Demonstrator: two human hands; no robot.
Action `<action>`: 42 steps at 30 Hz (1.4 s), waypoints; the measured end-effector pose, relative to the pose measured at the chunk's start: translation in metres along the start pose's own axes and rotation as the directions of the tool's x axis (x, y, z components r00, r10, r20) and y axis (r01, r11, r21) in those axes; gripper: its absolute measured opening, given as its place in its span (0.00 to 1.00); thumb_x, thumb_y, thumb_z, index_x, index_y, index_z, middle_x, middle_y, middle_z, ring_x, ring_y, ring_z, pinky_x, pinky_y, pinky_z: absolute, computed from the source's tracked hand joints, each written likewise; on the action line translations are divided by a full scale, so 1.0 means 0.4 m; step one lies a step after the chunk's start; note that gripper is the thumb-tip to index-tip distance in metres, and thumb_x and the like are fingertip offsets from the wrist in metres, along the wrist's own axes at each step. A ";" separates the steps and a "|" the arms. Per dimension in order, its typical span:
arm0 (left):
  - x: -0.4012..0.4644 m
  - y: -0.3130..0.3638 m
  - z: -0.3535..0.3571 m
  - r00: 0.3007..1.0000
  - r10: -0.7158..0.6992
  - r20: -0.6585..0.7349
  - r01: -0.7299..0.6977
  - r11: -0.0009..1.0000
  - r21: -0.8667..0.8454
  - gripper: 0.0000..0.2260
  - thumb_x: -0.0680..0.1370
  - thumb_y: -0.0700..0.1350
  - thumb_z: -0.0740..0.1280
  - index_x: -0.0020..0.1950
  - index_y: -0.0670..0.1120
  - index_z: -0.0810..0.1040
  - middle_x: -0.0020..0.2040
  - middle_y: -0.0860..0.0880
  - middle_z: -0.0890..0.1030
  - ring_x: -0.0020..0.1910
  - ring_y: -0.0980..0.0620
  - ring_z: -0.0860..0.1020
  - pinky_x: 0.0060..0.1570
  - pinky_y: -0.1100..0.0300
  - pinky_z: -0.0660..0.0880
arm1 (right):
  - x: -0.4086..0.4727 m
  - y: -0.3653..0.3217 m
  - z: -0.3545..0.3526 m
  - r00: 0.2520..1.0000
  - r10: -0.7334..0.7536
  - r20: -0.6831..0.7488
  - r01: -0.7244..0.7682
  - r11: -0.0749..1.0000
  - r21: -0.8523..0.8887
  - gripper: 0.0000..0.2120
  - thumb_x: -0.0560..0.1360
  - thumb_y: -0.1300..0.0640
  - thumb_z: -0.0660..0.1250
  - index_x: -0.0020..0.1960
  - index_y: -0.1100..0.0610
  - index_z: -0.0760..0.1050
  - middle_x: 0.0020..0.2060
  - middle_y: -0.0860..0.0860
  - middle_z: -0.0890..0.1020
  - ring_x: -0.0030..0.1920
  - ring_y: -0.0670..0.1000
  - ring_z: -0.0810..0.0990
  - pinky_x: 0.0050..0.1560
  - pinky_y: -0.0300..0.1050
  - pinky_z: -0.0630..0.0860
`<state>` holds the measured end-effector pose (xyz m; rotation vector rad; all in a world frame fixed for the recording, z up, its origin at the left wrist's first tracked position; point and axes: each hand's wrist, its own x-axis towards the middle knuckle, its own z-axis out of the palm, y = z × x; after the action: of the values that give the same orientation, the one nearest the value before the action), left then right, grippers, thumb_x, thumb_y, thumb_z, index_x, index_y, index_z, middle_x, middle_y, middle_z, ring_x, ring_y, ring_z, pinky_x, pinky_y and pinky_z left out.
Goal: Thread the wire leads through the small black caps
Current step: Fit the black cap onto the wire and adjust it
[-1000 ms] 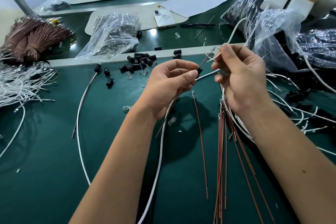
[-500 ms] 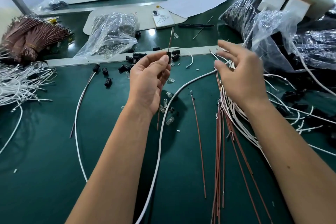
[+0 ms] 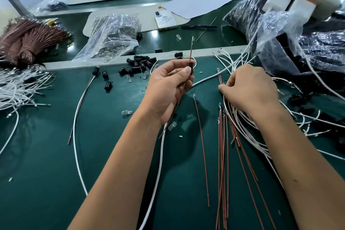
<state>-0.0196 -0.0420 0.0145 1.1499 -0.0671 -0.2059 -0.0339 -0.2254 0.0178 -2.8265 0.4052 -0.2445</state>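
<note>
Head view: left hand [image 3: 168, 87] pinches a small black cap [image 3: 190, 67] with a brown lead [image 3: 191, 50] standing up through it — likely held high for a clear sightline. Right hand [image 3: 250, 87] rests on the wire pile [image 3: 233, 129] toward the counter's [image 3: 46, 173] right edge, fingers curled among the strands; whether it grips one, I cannot tell. Loose caps [image 3: 139, 64] lie along the far edge; beyond them, a clear bag [image 3: 112, 37] holds small parts.

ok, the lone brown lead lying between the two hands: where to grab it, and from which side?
Pinch the brown lead just below its far, terminal-tipped end, coming straight down from above. It lies flat on the green mat, apart from the wire bundle under the right hand, with bare mat on both sides, and that end is probably what enters a cap.
</note>
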 end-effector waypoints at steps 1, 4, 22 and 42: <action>-0.001 0.001 -0.001 1.000 -0.004 0.017 0.004 1.000 -0.006 0.07 0.81 0.32 0.64 0.52 0.40 0.81 0.44 0.45 0.80 0.38 0.55 0.78 0.40 0.67 0.77 | 0.000 0.002 -0.003 1.000 0.008 0.001 -0.008 0.998 0.056 0.10 0.74 0.49 0.72 0.43 0.56 0.84 0.40 0.58 0.84 0.45 0.62 0.83 0.47 0.50 0.80; -0.002 0.004 0.000 0.998 -0.021 0.065 0.023 0.999 -0.032 0.07 0.81 0.33 0.63 0.52 0.40 0.81 0.44 0.45 0.82 0.38 0.55 0.78 0.39 0.68 0.77 | 0.007 0.008 0.000 0.997 -0.009 -0.078 0.031 0.957 0.290 0.15 0.74 0.53 0.70 0.31 0.59 0.79 0.28 0.53 0.81 0.33 0.55 0.80 0.38 0.47 0.77; 0.005 0.034 -0.046 0.997 0.003 0.081 0.007 0.992 -0.122 0.10 0.74 0.35 0.67 0.54 0.37 0.81 0.45 0.43 0.84 0.38 0.55 0.78 0.39 0.69 0.77 | 0.001 0.014 -0.025 0.741 -0.545 0.392 -0.071 0.517 0.853 0.22 0.75 0.38 0.68 0.46 0.57 0.86 0.34 0.49 0.80 0.27 0.43 0.69 0.24 0.33 0.63; 0.017 0.061 -0.102 0.982 0.070 -0.175 -0.087 0.992 -0.090 0.08 0.80 0.33 0.64 0.56 0.35 0.81 0.44 0.42 0.83 0.37 0.54 0.75 0.36 0.68 0.72 | -0.019 0.021 -0.036 0.497 -0.752 0.433 -0.052 0.473 0.880 0.12 0.78 0.54 0.71 0.53 0.62 0.86 0.33 0.56 0.74 0.31 0.46 0.71 0.27 0.36 0.67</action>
<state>-0.0034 0.0030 0.0196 1.0619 0.0494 -0.0388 -0.0460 -0.2345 0.0279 -1.6938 -0.5329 0.6359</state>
